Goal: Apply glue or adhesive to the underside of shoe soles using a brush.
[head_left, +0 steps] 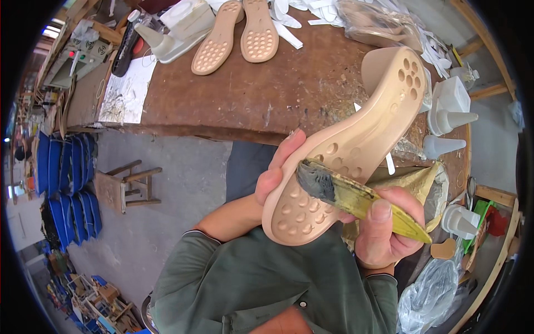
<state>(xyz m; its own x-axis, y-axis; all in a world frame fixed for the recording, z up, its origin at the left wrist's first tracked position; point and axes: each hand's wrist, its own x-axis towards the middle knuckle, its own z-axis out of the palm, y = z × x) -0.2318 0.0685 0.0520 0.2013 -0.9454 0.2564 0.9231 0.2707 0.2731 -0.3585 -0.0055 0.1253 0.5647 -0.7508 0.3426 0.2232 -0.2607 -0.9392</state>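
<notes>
A beige heeled shoe sole (384, 119) is held tilted in front of me, its dimpled front part toward my body and its chunky heel up and away. My left hand (276, 172) grips it by the left edge, with the fingers partly hidden behind it. In my right hand (384, 228) is a brush with a yellow handle (356, 195), pinched between thumb and fingers. The brush's dark, caked bristles (316, 181) lie over the front part of the sole; whether they touch it I cannot tell.
Two matching soles (260, 36) lie on the brown worktable (233, 94). White nozzle-topped containers stand at the left (189, 22) and right (450, 103). A bagged bundle (381, 28) lies at the back. A wooden stool (125, 186) and stacked blue trays (67, 161) stand left.
</notes>
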